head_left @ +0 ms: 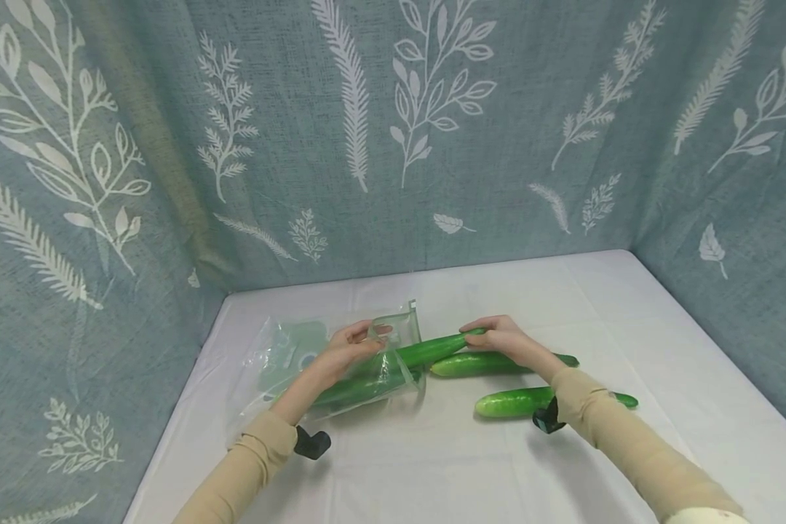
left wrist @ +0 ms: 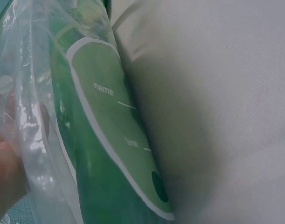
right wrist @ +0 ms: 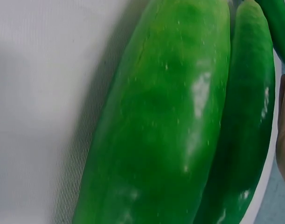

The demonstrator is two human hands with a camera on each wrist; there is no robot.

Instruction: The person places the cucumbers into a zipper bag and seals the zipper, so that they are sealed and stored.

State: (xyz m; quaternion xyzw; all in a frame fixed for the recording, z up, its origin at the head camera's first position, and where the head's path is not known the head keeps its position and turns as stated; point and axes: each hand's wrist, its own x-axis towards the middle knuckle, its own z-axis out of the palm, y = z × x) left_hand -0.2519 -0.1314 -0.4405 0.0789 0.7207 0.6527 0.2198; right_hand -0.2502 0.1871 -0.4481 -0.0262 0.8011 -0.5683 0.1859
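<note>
Cucumber (head_left: pixel 440 349) held at the mouth of a clear bag (head_left: pixel 276 351)

Left hand (head_left: pixel 348 351): grasping the bag near its open end, thumb and fingers curled at the plastic. Right hand (head_left: pixel 506 340): grasping the cucumber by one end, thumb on the near side; the other end of the cucumber sits inside the mouth of the bag, which faces right.

The bag lies on the left part of the tabletop (head_left: pixel 426 480), its mouth spread and its upper rim raised. A second cucumber (head_left: pixel 356 391) is already inside, lying lengthwise along the near side. The left wrist view shows a pale green printed panel (left wrist: pixel 100 105) with a white border — the word "name" is legible on it, the smaller print below is blurred.

Two loose cucumbers (head_left: pixel 514 404) rest to the right of the bag, one below the right hand, the other closer to the person and partly covered by the right forearm. The right wrist view shows both large, side by side.

Surroundings: beige sleeves (head_left: pixel 236 466) on both arms, a black device (head_left: pixel 312 442) at each wrist; blue-green curtain (head_left: pixel 380 225) with white leaf prints behind the tabletop.
</note>
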